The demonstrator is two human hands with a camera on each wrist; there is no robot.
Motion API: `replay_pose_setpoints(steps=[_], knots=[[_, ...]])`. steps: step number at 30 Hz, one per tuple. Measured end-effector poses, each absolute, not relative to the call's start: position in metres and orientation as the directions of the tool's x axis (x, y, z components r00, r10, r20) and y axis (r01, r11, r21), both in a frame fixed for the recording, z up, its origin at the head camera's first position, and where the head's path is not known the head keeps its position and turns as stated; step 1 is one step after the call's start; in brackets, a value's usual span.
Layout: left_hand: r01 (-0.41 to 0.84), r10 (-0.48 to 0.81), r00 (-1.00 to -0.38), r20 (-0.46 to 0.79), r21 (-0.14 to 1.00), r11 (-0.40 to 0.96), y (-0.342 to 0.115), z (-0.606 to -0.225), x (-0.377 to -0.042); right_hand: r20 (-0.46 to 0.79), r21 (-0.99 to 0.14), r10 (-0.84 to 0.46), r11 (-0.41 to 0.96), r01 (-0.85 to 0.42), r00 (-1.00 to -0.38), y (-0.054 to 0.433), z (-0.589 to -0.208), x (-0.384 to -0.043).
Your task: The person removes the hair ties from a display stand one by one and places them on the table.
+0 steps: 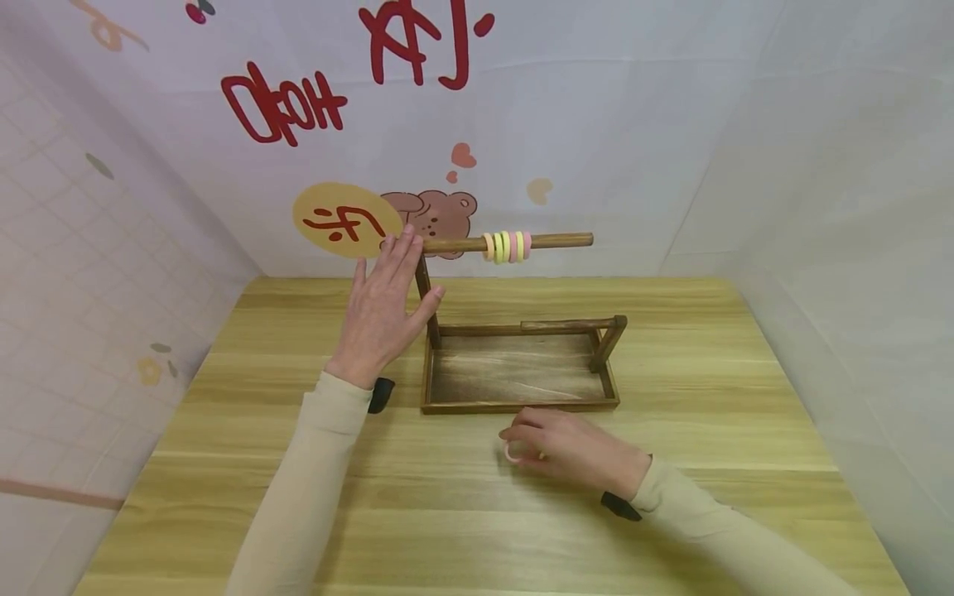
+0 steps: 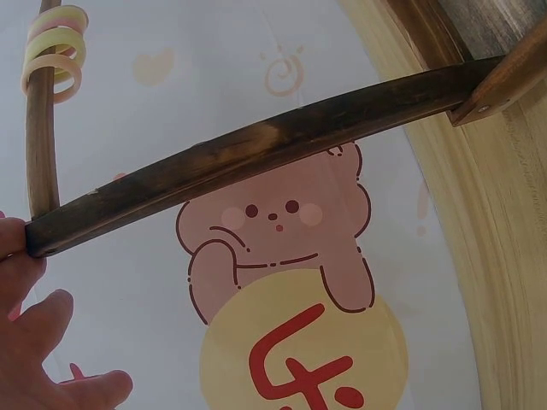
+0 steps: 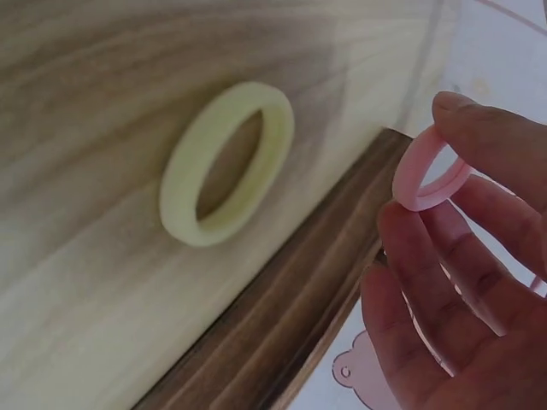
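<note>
My left hand (image 1: 380,310) rests with straight fingers on the upper left corner of a wooden stand (image 1: 522,406), at the end of its top rod (image 1: 562,240). Several pastel hair ties (image 1: 513,247) in orange, yellow and pink hang side by side on that rod. In front of the stand, my right hand (image 1: 574,447) pinches a pink hair tie (image 3: 414,175) between thumb and fingertips. A yellow hair tie (image 3: 182,201) lies on the tabletop near this hand and is mostly hidden by it in the head view.
The stand has a shallow tray base (image 1: 514,372) and a lower short rod (image 1: 570,324) on its right post. The wooden table (image 1: 447,530) meets a white printed cloth (image 1: 611,149) behind, with more cloth at both sides.
</note>
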State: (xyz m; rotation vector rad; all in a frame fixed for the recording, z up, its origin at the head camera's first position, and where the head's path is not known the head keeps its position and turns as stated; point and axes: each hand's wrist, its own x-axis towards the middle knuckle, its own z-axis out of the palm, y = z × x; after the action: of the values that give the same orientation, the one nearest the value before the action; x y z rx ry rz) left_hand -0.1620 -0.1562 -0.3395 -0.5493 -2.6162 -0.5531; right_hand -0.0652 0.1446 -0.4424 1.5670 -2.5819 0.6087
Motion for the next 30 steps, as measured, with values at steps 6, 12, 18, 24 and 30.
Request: replay_pose_setpoints(steps=[6,12,18,24,30], knots=[[0.453,0.282,-0.833,0.475,0.296,0.841,-0.156,-0.341,-0.162,0.228,-0.279,-0.854,0.403,-0.872,-0.467,0.142,-0.451,-0.066],[0.457,0.284,-0.828,0.483,0.29,0.841,-0.156,-0.343,-0.163,0.218,-0.25,-0.864,0.4,-0.882,-0.453,0.139,-0.457,-0.066],[0.457,0.282,-0.827,0.486,0.29,0.841,-0.155,-0.343,-0.163,0.164,-0.258,-0.87,0.418,-0.871,-0.466,0.138,-0.458,-0.066],[0.455,0.28,-0.83,0.482,0.294,0.841,-0.155,-0.343,-0.163,0.142,-0.28,-0.872,0.418,-0.864,-0.468,0.138,-0.462,-0.067],[0.458,0.283,-0.829,0.483,0.296,0.838,-0.155,-0.343,-0.163,0.168,-0.273,-0.866,0.418,-0.867,-0.47,0.139,-0.468,-0.067]])
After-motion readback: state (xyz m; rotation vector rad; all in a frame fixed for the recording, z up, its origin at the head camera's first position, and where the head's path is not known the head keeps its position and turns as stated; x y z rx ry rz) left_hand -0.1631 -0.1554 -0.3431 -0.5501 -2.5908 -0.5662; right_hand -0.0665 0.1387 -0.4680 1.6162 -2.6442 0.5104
